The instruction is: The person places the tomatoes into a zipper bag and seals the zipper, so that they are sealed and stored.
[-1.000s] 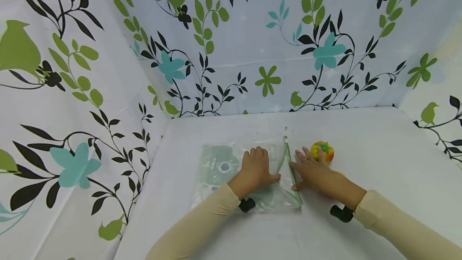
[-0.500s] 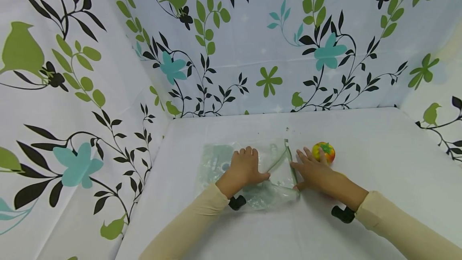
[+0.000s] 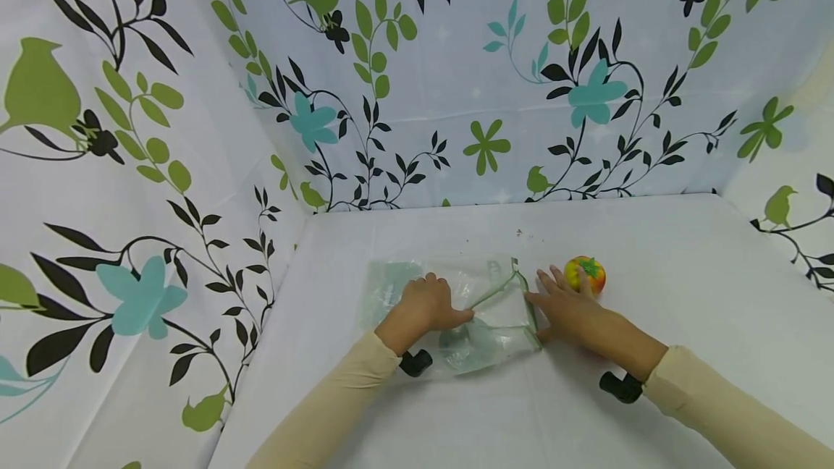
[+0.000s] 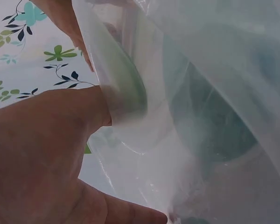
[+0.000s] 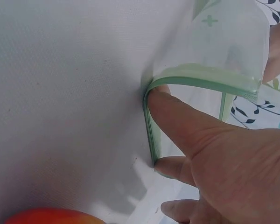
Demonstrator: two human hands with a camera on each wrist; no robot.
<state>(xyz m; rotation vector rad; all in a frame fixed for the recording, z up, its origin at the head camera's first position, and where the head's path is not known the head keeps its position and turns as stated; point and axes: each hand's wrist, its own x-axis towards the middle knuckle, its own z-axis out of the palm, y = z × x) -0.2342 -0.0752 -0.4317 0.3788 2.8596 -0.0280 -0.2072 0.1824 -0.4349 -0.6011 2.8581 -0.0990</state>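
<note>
A clear zip bag (image 3: 502,339) with a green zip edge lies on the white table, its mouth facing right and spread wide. Pale green rounded shapes show through its plastic. My left hand (image 3: 425,306) is over the bag, its thumb hooked at the upper lip and holding it back to the left. In the right wrist view, my right hand (image 5: 224,158) has its thumb inside the mouth against the green zip edge (image 5: 200,83). Another finger touches the lower lip; the fingers are spread and fairly straight. Beyond that hand sits a red-yellow toy fruit (image 3: 591,275) with green leaves.
The white table (image 3: 684,273) ends at a patterned cloth (image 3: 417,93) behind, with another hanging on the left. Black wrist cameras (image 3: 620,386) sit under both wrists. The toy fruit stands close beside the right fingertips.
My left hand has moved left, drawing the upper lip with it, and the bag's mouth has widened into a larger gap. The right hand and the toy fruit have stayed nearly still.
</note>
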